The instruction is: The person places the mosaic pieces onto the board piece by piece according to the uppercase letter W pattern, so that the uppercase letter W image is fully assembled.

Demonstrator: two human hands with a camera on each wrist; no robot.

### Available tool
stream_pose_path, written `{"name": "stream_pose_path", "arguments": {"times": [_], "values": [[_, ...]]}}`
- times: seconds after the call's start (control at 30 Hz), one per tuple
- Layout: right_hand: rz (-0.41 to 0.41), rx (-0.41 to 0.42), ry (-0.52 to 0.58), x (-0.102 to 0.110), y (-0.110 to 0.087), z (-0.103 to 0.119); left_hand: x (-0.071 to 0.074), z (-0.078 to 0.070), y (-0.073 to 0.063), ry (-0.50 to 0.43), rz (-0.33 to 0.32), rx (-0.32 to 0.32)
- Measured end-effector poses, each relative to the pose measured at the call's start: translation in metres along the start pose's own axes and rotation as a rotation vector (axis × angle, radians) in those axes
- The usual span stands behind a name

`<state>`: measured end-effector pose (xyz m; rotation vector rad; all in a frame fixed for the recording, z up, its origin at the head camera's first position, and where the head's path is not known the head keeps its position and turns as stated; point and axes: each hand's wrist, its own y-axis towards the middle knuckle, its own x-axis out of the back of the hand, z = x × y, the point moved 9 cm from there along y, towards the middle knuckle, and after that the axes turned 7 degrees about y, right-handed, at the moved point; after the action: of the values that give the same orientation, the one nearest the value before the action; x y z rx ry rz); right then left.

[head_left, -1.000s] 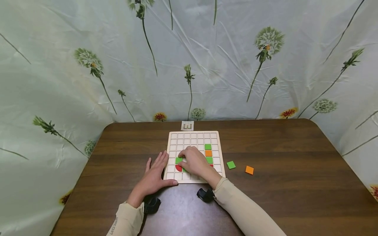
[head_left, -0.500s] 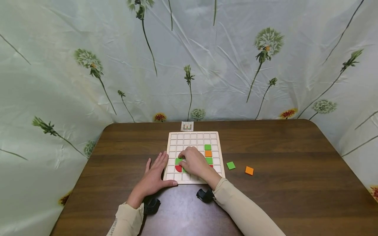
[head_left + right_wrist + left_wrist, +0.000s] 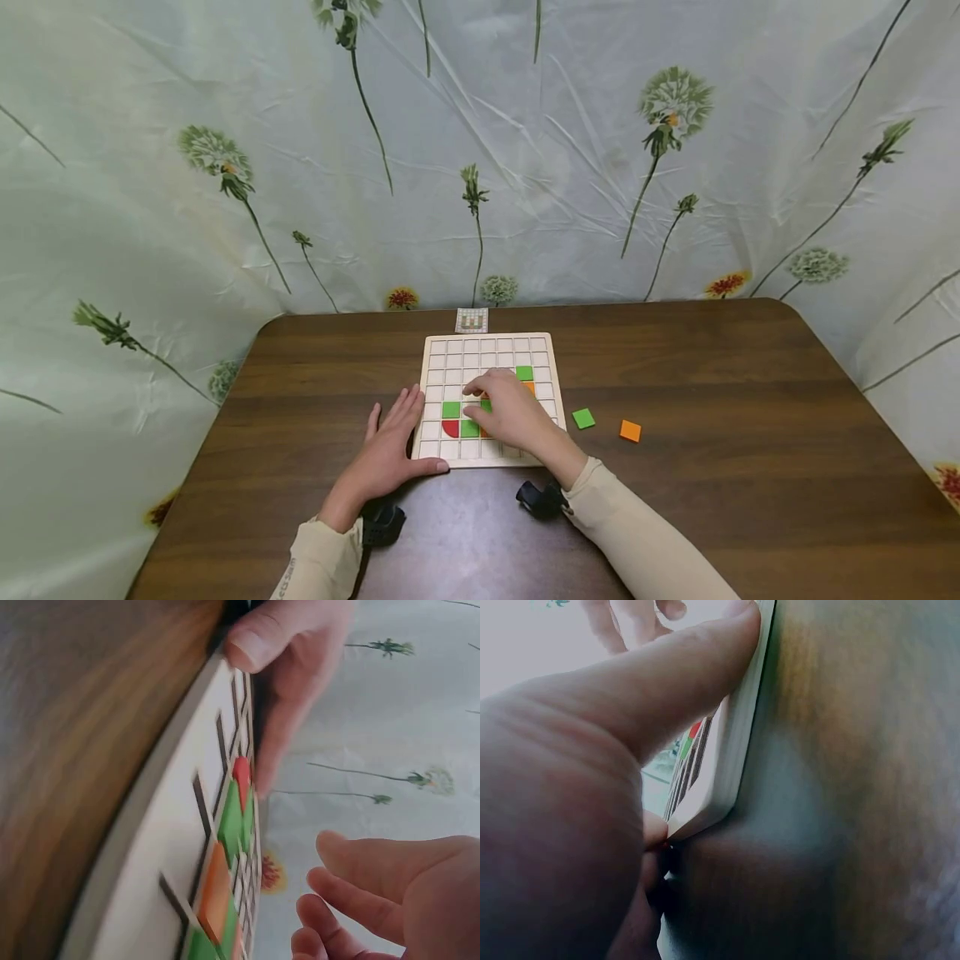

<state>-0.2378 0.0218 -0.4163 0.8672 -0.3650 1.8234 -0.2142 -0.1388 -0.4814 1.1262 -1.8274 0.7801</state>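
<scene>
A square pale wooden board (image 3: 457,455) with a grid of cells lies on the table. My left hand (image 3: 386,450) rests at its near left corner, fingers straight along the left side and thumb along the front edge. My right hand (image 3: 516,410) hovers over the middle of the board, fingers loosely bent and apart, nothing between them in the right wrist view. Left of its fingertips lie a green tile (image 3: 451,409), a red rounded tile (image 3: 450,428) and another green tile (image 3: 469,428). An orange tile (image 3: 215,892) sits in the row too. The right hand partly hides more tiles.
To the right of the board lie a loose green tile (image 3: 583,418) and a loose orange tile (image 3: 630,431). A small pattern card (image 3: 472,321) lies behind the board, by the table's far edge. A flower-printed curtain (image 3: 420,167) hangs behind the brown table (image 3: 720,467).
My right hand has drawn slightly right, away from the left green tile, and its fingers have parted. The near green tile now shows fully. The left hand stays on the board's corner.
</scene>
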Motion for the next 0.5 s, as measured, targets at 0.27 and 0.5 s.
{"name": "stream_pose_path", "arguments": {"times": [0.27,0.5], "values": [[-0.033,0.020,0.033,0.027,-0.016,-0.004,0.002,0.001,0.000,-0.002,-0.006,-0.001],[-0.064,-0.005,-0.005,0.054,-0.035,-0.025,0.000,0.001,0.000,-0.009,0.004,0.004]]}}
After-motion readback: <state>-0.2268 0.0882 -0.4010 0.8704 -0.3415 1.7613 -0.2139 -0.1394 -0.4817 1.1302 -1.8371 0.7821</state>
